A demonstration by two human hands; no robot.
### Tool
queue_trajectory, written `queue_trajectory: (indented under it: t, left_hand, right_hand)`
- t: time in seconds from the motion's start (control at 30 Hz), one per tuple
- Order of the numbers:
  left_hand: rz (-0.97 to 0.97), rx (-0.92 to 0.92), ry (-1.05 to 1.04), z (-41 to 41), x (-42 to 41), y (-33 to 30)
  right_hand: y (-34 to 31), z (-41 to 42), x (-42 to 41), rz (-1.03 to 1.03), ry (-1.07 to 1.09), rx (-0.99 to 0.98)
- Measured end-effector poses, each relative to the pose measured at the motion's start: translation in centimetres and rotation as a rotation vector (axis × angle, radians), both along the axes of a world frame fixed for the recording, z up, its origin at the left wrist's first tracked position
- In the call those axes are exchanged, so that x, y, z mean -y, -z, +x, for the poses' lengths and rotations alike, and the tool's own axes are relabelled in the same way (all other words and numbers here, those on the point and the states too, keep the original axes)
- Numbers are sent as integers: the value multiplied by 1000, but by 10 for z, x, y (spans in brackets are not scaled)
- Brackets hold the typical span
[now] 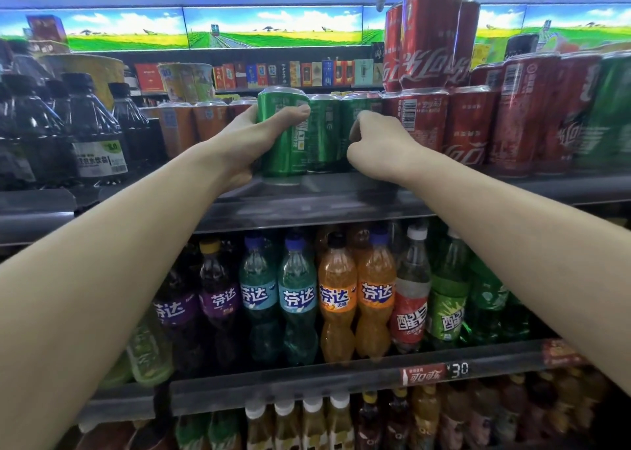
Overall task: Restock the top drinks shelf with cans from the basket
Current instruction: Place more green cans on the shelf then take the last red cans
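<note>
My left hand (239,142) grips 1 upright green can (283,132) at the top shelf (307,207) front edge, just left of the green row (324,132). My right hand (375,145), fingers curled, touches that row; whether it grips, I cannot tell.

green can (283,132) in the left hand (235,142): bright green, white label panel. cans right of it (324,132): darker green. cans left of it (191,125): orange. cans far right of it (467,125): red with white script, more red ones stacked above (430,33). shelf edge below it (307,207): dark grey. bottles below the shelf edge: purple (218,299), teal (297,299), orange (375,292) labels with white characters.
</note>
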State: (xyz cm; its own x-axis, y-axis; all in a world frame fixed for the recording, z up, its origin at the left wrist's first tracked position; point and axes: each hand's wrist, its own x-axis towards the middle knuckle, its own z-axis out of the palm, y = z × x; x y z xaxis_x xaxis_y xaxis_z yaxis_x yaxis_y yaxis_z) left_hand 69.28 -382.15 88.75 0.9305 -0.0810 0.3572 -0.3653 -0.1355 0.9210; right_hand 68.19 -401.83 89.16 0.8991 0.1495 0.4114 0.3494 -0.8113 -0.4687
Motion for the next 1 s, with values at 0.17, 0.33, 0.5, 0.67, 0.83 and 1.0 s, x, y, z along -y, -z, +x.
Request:
queue_trajectory:
  t: [0.17, 0.33, 0.5, 0.67, 0.83, 1.0]
  left_hand:
    - [30, 116, 2, -12, 11, -5]
    - [144, 210, -93, -16, 34, -11]
    - [209, 226, -120, -13, 57, -3]
    - [298, 188, -252, -10, 71, -5]
    - [395, 174, -244, -17, 65, -3]
    - [447, 160, -271, -16, 64, 1]
  right_hand:
    - [-6, -13, 11, 227, -97, 192]
    - [-13, -24, 22, 316, -94, 259]
    - [-10, -32, 28, 241, -126, 185]
    - [1, -31, 38, 213, -122, 171]
    - [14, -29, 46, 225, -123, 201]
    - [17, -32, 45, 146, -171, 216]
